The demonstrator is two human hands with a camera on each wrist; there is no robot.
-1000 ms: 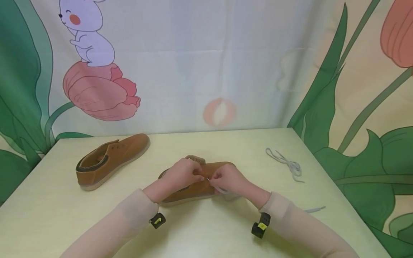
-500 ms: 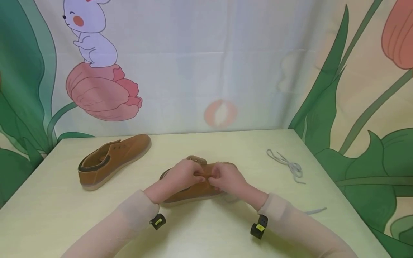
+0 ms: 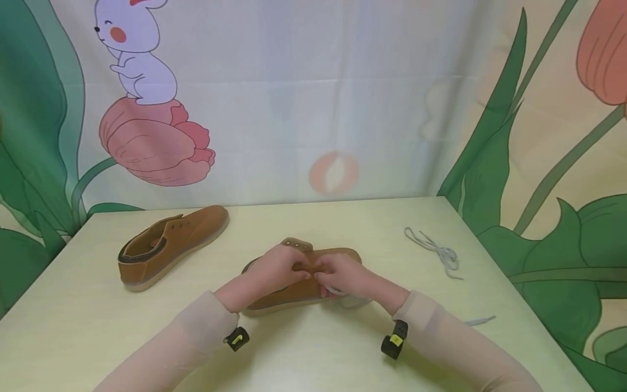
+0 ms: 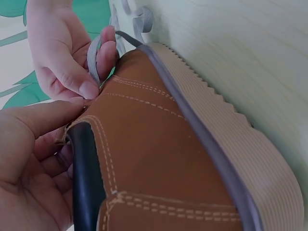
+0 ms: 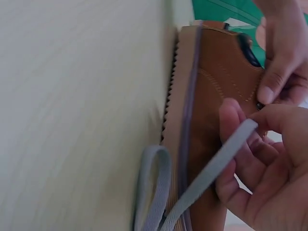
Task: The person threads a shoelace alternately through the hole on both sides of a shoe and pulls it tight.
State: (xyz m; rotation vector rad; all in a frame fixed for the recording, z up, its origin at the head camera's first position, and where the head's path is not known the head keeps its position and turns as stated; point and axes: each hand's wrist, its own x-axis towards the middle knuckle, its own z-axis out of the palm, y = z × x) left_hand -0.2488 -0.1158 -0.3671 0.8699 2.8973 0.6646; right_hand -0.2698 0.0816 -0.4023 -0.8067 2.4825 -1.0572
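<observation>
A brown leather shoe [image 3: 294, 296] with a pale sole lies in front of me, toe to the right. My left hand [image 3: 276, 267] grips its upper at the eyelet edge, thumb on the outside, as the left wrist view shows. Right beside it, my right hand [image 3: 345, 275] pinches a flat grey shoelace [image 5: 211, 168] close to that same edge. The lace passes over the right fingers and loops down beside the sole in the right wrist view. The lace's tip is hidden between the fingers. Behind the left hand, a flap with eyelets [image 3: 297, 244] stands up.
A second brown shoe [image 3: 171, 245], with no lace in its eyelets, stands at the back left of the table [image 3: 303, 359]. A bundled grey shoelace [image 3: 443, 253] lies at the right. A lace end [image 3: 481, 320] shows past the right sleeve. A printed curtain [image 3: 274, 109] hangs behind.
The right hand has moved slightly left toward the left fingers. A white lace tip seen at its fingers one second ago is now hidden. The left hand has stayed at the shoe.
</observation>
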